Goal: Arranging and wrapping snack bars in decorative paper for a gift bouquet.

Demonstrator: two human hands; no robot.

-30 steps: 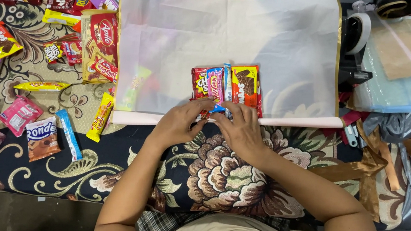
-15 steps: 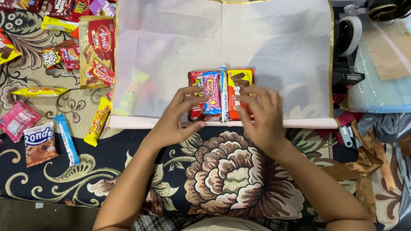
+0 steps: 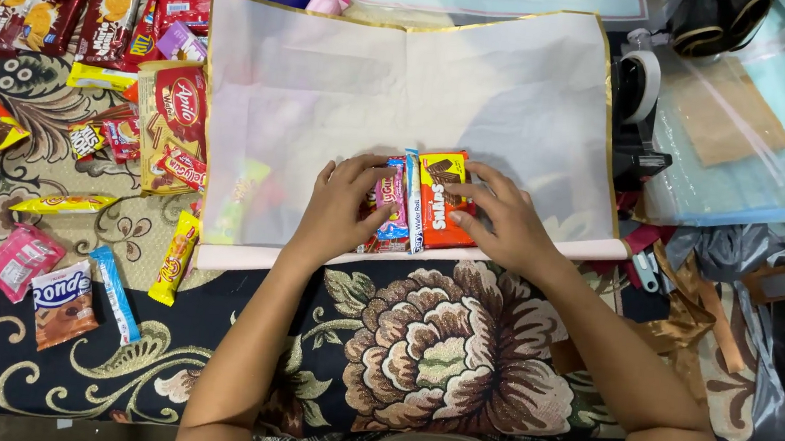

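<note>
Loose snack packets (image 3: 96, 10) lie scattered left on the floral cloth (image 3: 436, 369). Tape roll (image 3: 640, 86) and clear plastic bags (image 3: 736, 139) sit right.
</note>
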